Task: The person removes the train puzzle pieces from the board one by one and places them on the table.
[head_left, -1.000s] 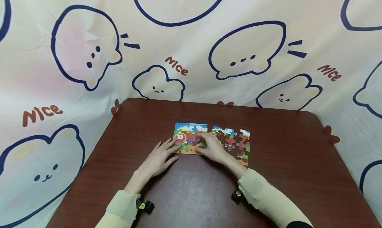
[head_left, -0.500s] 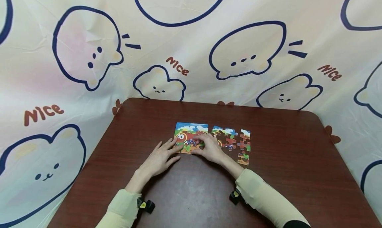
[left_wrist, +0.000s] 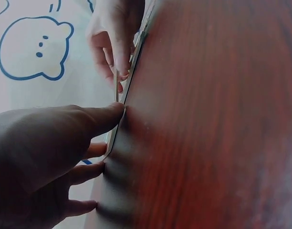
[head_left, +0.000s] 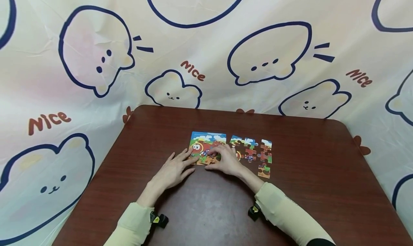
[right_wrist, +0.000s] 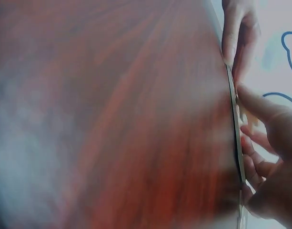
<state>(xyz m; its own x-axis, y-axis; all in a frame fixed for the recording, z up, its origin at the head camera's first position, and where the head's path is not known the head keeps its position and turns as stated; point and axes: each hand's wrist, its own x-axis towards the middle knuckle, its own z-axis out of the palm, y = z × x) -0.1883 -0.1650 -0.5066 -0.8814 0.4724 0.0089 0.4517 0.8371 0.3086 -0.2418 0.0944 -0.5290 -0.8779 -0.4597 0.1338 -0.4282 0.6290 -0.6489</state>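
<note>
A small picture jigsaw board (head_left: pixel 209 136) with a blue sky and a round-eyed red figure lies on the table. My left hand (head_left: pixel 172 171) rests at its left side with fingers spread and stretched, the fingertips on the board's edge. Over the lower right part of the board, my right hand (head_left: pixel 227 161) pinches a puzzle piece between thumb and fingers. In the left wrist view this thin puzzle piece (left_wrist: pixel 116 87) stands slightly tilted up from the board, near the left thumb. The right hand covers the board's lower right corner. The right wrist view shows the board edge-on.
Right of the board lie several loose puzzle pieces: sky pieces (head_left: pixel 249 142), a red middle piece (head_left: pixel 250 154), a right-hand column (head_left: pixel 265 156) and a lower corner piece (head_left: pixel 264 172). The brown wooden table (head_left: pixel 306 188) meets a cartoon-printed cloth (head_left: pixel 213 52) behind.
My right hand has slid left and slightly nearer over the board, and a piece under its fingers now shows tilted at the lower edge. The left hand has stayed in place.
</note>
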